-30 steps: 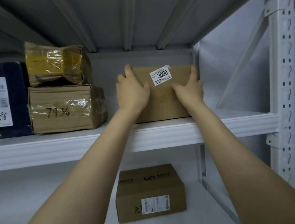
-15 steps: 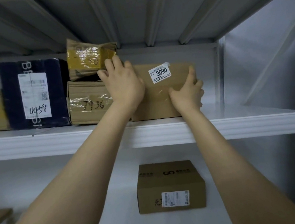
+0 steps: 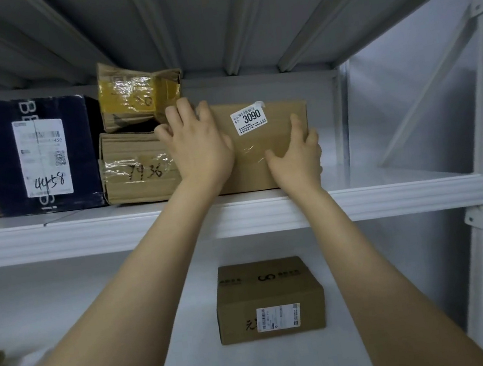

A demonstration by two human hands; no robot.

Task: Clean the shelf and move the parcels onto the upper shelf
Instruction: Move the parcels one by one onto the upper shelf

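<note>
3090 box (image 3: 275, 122) on upper shelf (image 3: 86, 235), left hand (image 3: 198, 148) flat on its face, fingers spread, right hand (image 3: 296, 159) curled round its right edge; pushing left risks pinching fingers against 7936 box (image 3: 134, 157).

Soft, even light; tape glare, slight blur, edges bowed.

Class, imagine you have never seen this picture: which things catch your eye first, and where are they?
First, the brown box labelled 3090 on the upper shelf, with the left hand flat on its left end and the right hand gripping its right edge. Next, the dark blue parcel marked 4458 stands further left on that shelf, and a lone brown box sits on the lower shelf below.
</note>
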